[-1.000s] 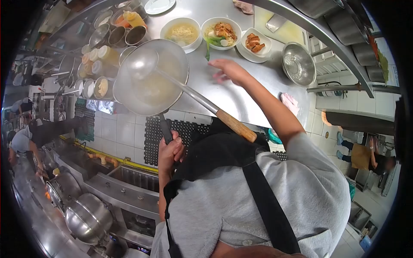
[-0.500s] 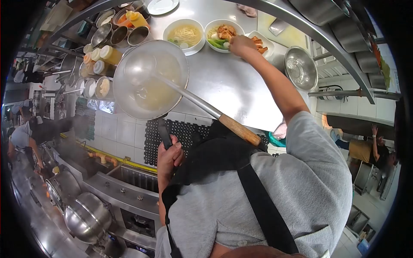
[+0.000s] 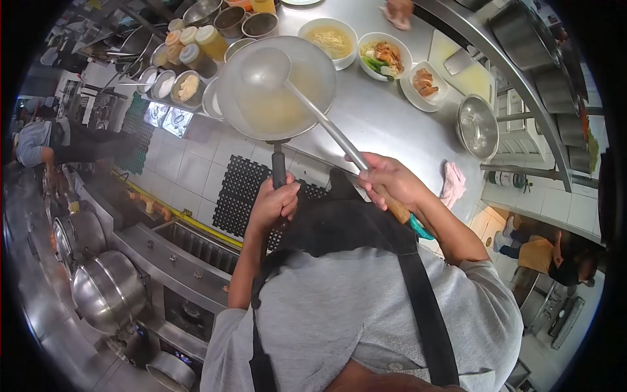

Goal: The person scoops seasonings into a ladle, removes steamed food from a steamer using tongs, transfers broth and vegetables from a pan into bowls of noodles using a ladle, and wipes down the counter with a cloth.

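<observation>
My left hand (image 3: 274,204) is closed round the black handle (image 3: 279,168) of a wok (image 3: 319,73), held up beside the steel counter. Cloudy pale liquid (image 3: 261,114) lies in the wok. A ladle (image 3: 266,69) rests with its bowl inside it, and my right hand (image 3: 392,181) grips the ladle's shaft at the wooden end. Beyond stand a bowl of noodles in broth (image 3: 343,63), a bowl with noodles, greens and meat pieces (image 3: 407,52), and a white dish (image 3: 418,101) of sliced meat.
Squeeze bottles (image 3: 210,42) and metal containers (image 3: 228,21) crowd the left side. A steel bowl (image 3: 477,130) and pink cloth (image 3: 452,184) lie right. Another person's hand (image 3: 400,9) is at the far edge. Large pots (image 3: 108,294) stand lower left; people work at both sides.
My right hand has left the food bowls and taken hold of the ladle handle. The meat pieces in the dish look fewer. The wok appears further right, and the view has shifted.
</observation>
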`<state>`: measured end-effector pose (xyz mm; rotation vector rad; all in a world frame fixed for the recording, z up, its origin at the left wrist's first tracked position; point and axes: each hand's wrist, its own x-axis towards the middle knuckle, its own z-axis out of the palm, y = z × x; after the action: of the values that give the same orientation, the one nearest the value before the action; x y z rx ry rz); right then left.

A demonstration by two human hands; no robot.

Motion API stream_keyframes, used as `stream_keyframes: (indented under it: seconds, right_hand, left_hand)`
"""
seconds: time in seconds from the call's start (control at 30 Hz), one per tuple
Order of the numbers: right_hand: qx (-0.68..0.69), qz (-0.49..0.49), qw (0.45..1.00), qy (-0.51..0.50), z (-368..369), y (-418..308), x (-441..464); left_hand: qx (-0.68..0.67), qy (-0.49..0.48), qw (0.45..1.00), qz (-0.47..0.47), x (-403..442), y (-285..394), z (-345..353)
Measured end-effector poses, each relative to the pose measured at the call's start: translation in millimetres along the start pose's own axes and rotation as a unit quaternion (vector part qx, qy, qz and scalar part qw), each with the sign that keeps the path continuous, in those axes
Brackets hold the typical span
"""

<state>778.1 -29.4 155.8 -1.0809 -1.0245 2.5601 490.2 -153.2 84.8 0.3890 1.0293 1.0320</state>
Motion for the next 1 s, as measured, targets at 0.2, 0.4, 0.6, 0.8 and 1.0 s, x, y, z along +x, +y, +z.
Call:
stream_keyframes:
  seconds: [0.2,0.4,0.6,0.8,1.0]
  right_hand:
    - [-0.504,-0.163,0.824,0.202,13.2,2.3,-25.9]
    - [-0.569,-0.174,0.754,0.277,3.4,0.8,-21.7]
    - [-0.149,0.002,0.978,0.147,16.8,-24.2,-42.1]
    - [0.201,0.059,0.977,0.049,30.3,-42.9,-49.2]
    - [0.214,0.056,0.972,0.084,41.3,-58.7,-58.6]
  left_hand:
    - [0.003,-0.01,1.0,0.001,4.3,-2.8,-5.7]
    - [-0.008,-0.021,1.0,0.014,5.2,-4.3,-11.4]
    - [0.001,-0.013,1.0,0.012,13.2,-5.0,-9.2]
    - [-0.007,0.006,1.0,0.0,13.1,-8.0,-7.9]
    - [-0.013,0.013,1.0,-0.008,15.9,-10.8,-5.3]
